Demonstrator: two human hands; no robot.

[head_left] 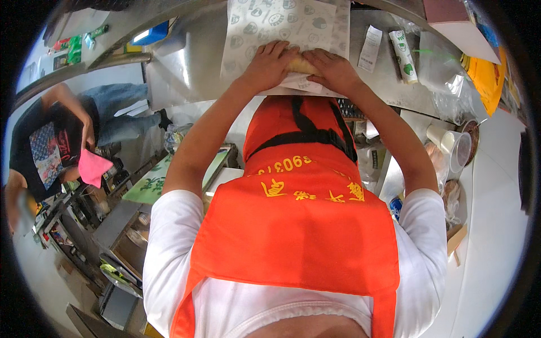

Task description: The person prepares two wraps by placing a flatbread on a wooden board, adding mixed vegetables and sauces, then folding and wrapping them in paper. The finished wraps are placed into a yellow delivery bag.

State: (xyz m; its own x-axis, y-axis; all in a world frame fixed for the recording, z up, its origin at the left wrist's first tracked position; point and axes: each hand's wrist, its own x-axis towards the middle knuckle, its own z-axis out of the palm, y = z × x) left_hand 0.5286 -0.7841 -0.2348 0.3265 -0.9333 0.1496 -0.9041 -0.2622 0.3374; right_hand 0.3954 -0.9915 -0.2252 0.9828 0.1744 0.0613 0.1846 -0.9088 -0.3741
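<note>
On the steel counter [197,73] lies a sheet of white wrapping paper [265,25] with a grey printed pattern. Across its near part sits a pale, yellowish rolled wrap [302,65], partly covered by my fingers. My left hand [269,66] curls over the wrap's left end, fingers pointing away from me. From the other side, my right hand [333,70] bends its fingers over the right end. Both hands press the roll against the paper, close to the counter's front edge. The underside of the roll is hidden.
Right of the paper lie a receipt slip [370,49], a white-and-green paper-wrapped tube [403,56] and clear plastic bags [442,65]. An orange-yellow bag [487,84] hangs farther right. Plastic cups [445,139] stand below. At left, another person holds a pink cloth [94,167] near cluttered shelves.
</note>
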